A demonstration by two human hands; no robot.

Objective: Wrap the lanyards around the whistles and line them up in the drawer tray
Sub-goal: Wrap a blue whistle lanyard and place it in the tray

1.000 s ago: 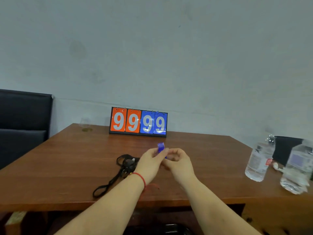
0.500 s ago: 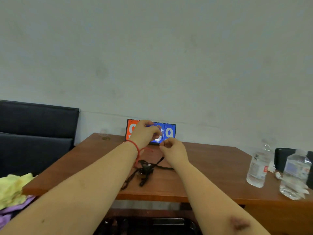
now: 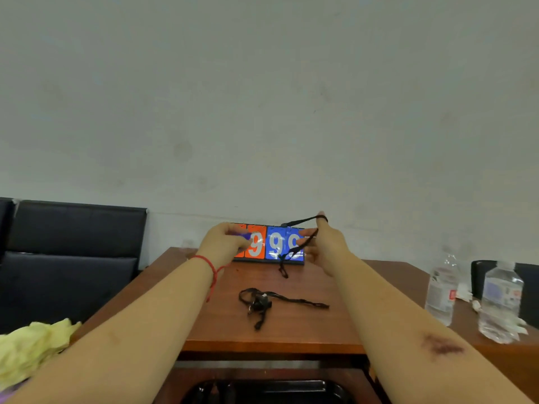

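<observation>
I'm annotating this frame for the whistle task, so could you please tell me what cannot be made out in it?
- Blue whistle, head view: motion-blurred and mostly hidden in the left hand; its shape is unclear.
- Drawer tray: cut off by the bottom edge and dark; its contents are unreadable.
- Black whistle on the table: too small and tangled in its lanyard to make out.
- Bottle label: blurred.

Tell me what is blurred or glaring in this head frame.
Head view: left hand and its blue whistle smear with motion blur; glare whitens the scoreboard digits; right hand holding the black lanyard reads sharper; frame edges bow from the wide lens.
</observation>
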